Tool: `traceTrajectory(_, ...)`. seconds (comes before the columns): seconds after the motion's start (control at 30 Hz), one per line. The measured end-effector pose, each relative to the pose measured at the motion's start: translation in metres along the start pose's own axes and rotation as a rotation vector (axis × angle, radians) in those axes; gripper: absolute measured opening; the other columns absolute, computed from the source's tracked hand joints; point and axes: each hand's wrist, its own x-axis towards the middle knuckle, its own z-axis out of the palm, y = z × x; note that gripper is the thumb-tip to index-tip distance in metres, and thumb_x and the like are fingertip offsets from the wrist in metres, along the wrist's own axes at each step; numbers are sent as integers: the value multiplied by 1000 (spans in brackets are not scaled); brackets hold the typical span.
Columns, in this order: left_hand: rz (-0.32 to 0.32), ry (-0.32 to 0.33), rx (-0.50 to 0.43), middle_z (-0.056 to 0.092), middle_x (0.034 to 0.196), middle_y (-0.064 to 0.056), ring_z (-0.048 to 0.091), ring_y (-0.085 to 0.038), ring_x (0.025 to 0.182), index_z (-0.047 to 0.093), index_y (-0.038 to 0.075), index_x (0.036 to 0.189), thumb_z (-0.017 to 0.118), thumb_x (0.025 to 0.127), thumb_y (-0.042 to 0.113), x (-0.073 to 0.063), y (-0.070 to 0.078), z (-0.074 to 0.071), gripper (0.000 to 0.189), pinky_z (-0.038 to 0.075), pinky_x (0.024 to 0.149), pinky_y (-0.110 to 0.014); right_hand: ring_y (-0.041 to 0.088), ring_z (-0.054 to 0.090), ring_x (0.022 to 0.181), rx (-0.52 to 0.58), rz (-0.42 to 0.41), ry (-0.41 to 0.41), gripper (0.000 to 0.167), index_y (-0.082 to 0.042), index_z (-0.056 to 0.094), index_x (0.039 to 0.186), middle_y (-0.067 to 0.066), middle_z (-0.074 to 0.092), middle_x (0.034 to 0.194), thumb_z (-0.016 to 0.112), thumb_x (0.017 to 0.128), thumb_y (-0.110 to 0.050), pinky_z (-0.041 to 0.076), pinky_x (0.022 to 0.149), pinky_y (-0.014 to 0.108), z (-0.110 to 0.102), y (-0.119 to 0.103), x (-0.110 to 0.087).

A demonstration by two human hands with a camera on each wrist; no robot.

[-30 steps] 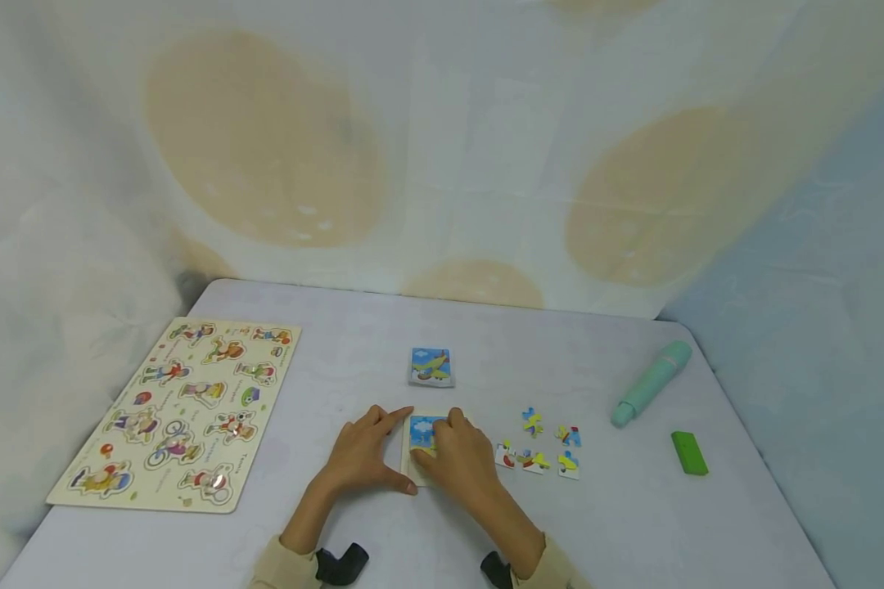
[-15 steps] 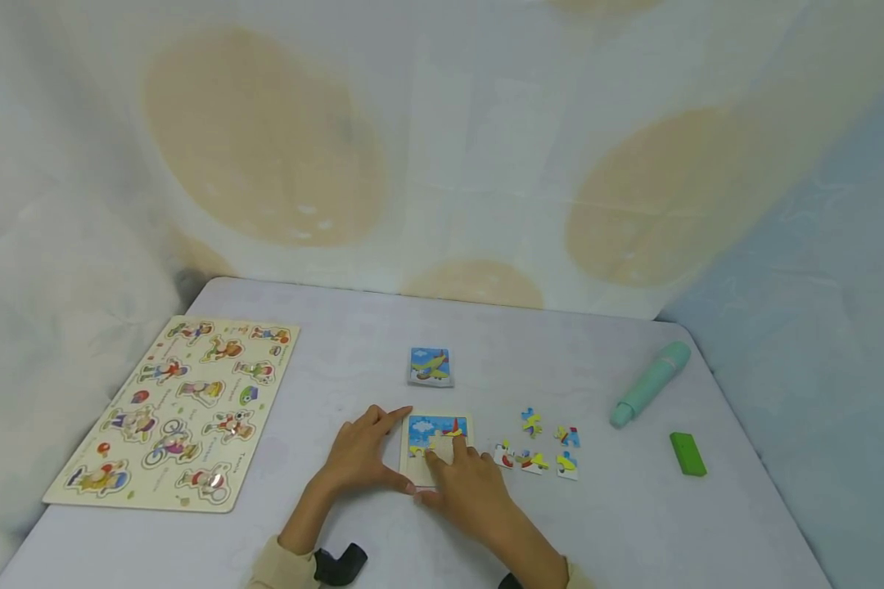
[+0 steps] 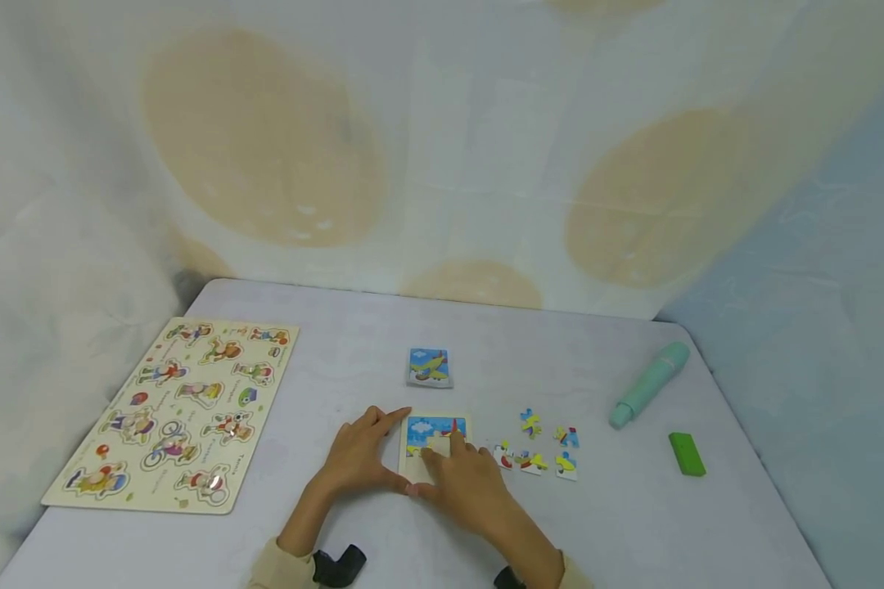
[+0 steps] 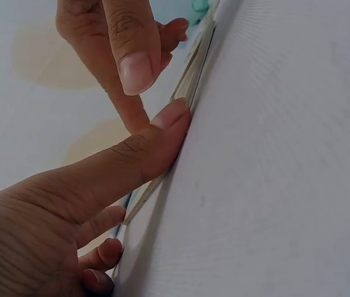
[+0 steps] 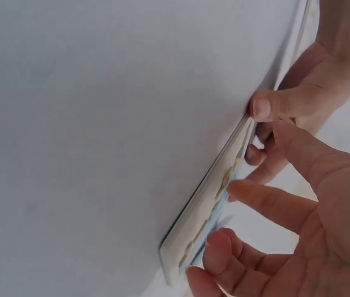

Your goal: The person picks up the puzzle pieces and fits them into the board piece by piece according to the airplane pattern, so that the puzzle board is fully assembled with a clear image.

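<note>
A small wooden puzzle board (image 3: 412, 469) lies flat at the near middle of the table. Its upper part shows blue sky, clouds and a red-tipped piece; bare wood shows below. My left hand (image 3: 357, 458) holds the board's left side, index finger at the far corner and thumb at the near one. In the left wrist view that thumb (image 4: 144, 154) presses the board's near edge. My right hand (image 3: 475, 488) is over the board's right part, index and middle fingertips touching the picture pieces. Its thumb is close to the left thumb. Several loose puzzle pieces (image 3: 533, 463) lie to the right.
Behind the board sits a small airplane picture puzzle (image 3: 429, 368). A large cream board with cartoon figures (image 3: 155, 496) takes up the left side. On the right lie a mint-green cylinder (image 3: 649, 384) and a green block (image 3: 687, 454).
My right hand has drawn back toward me from the upper board, uncovering the red-tipped piece, and its fingers have spread. My left hand has stayed at the board's left side.
</note>
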Motion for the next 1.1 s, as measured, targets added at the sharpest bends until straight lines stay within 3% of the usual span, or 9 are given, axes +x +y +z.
traceTrajectory(0.13,-7,-6,2,42,91,6,36,-10,78,55,21,143,96,47,53,1,-1,0,109,26,67,-29,31,66,93,111,42,56,60,-18,66,131,20,59,123,69,85,-57,52,81,47,-3,11,4)
traceTrajectory(0.27,-13,-10,6,41,92,7,36,-10,78,54,23,144,95,46,54,0,-1,0,111,26,68,-29,15,49,67,200,80,137,53,-14,69,127,5,52,95,77,84,-43,44,62,30,-6,31,7)
traceTrajectory(0.4,-21,-19,3,40,91,6,36,-10,78,53,23,145,96,46,53,1,-2,0,112,25,68,-29,12,45,67,253,155,172,51,-11,69,125,3,51,93,81,82,-35,40,60,24,-8,55,9)
traceTrajectory(0.67,-29,-30,-7,40,92,5,36,-11,78,52,22,145,96,46,52,1,-1,-1,112,25,68,-30,13,49,67,368,246,205,49,-3,69,120,8,55,92,85,78,-23,43,58,25,-8,93,8)
traceTrajectory(1.1,-21,-35,-15,41,92,5,36,-11,78,52,22,145,96,46,51,1,0,0,112,25,68,-30,19,52,75,395,331,185,47,0,67,123,12,55,97,81,82,-21,42,61,29,-1,141,3)
